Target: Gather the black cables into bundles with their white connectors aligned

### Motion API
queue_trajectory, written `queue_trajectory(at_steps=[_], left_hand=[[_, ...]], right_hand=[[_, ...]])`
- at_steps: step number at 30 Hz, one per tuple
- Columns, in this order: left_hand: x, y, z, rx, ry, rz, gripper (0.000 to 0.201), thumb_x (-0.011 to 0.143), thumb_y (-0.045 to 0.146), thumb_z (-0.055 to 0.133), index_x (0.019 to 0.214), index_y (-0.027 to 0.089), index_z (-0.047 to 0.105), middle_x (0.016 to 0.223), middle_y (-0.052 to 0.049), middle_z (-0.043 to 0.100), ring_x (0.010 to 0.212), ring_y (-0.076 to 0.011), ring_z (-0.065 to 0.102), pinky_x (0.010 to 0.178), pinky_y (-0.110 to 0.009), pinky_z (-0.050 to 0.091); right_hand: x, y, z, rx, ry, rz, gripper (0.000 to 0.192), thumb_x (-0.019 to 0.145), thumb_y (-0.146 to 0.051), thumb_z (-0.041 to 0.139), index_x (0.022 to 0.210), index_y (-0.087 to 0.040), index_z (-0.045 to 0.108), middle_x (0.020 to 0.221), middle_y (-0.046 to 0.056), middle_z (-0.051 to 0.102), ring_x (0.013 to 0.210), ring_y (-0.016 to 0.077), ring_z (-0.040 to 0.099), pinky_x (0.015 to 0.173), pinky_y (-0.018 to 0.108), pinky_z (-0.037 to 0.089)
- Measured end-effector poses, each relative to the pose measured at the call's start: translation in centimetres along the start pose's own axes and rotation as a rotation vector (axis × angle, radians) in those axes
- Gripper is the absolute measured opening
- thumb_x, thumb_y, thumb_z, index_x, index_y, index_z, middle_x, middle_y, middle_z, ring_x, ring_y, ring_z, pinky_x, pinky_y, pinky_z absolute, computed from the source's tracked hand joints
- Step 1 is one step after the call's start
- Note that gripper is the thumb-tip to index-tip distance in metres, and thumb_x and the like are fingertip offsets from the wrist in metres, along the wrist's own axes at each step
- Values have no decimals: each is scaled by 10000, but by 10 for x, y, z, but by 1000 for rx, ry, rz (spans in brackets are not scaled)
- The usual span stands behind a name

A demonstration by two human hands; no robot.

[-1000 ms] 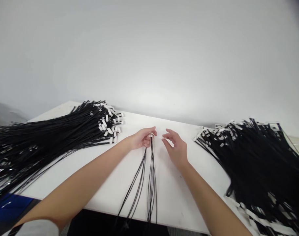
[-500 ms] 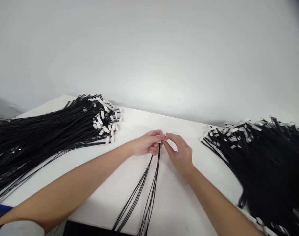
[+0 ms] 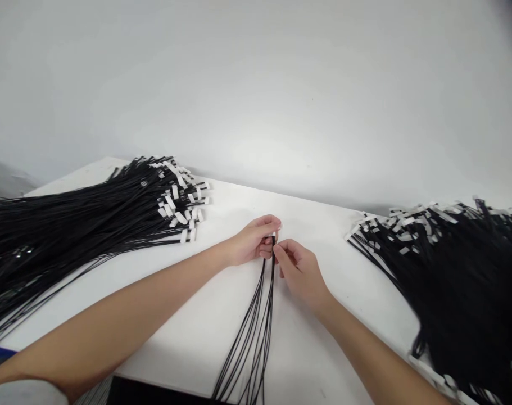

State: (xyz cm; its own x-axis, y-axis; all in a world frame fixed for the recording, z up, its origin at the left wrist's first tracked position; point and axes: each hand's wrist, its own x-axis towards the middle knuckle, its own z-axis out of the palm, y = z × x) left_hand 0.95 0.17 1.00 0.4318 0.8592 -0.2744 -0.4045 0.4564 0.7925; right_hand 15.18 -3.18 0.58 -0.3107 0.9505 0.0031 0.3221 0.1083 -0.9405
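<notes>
My left hand (image 3: 252,241) pinches the white-tagged top ends of a small bunch of thin black cables (image 3: 256,332) that trails down over the near table edge. My right hand (image 3: 300,270) touches the same bunch just below the tags, thumb and forefinger closed on the strands. Both hands meet at the middle of the white table (image 3: 306,349).
A big pile of black cables with white tags (image 3: 82,225) lies on the left of the table. A second such pile (image 3: 453,270) covers the right side. A plain white wall stands behind. The table's near edge runs just below the hands.
My right hand came in from apart to meet my left hand, then slid down a little along the bunch. The strands have drawn closer together.
</notes>
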Motion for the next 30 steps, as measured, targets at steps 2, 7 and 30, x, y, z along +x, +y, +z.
queue_trajectory(at_steps=[2, 7, 30], left_hand=[[0, 0, -1, 7, -12, -4, 252, 735, 374, 600, 736, 194, 424, 524, 63, 334, 393, -27, 268, 369, -149, 207], [1, 0, -2, 11, -18, -28, 246, 744, 400, 581, 746, 194, 447, 504, 65, 298, 404, -32, 265, 382, -154, 207], [1, 1, 1, 65, 16, -29, 249, 754, 420, 561, 811, 181, 522, 521, 62, 293, 402, -18, 248, 382, -144, 208]], right_hand=[[0, -1, -1, -19, 1, -1, 270, 820, -437, 432, 734, -197, 523, 602, -16, 526, 484, 98, 425, 459, 213, 336], [-2, -1, -2, -39, 16, 27, 265, 832, -429, 416, 729, -204, 514, 525, -35, 469, 473, 102, 418, 453, 215, 325], [4, -20, -26, 675, -162, 448, 231, 738, -391, 584, 847, -213, 485, 525, -95, 353, 364, 38, 250, 342, 177, 200]])
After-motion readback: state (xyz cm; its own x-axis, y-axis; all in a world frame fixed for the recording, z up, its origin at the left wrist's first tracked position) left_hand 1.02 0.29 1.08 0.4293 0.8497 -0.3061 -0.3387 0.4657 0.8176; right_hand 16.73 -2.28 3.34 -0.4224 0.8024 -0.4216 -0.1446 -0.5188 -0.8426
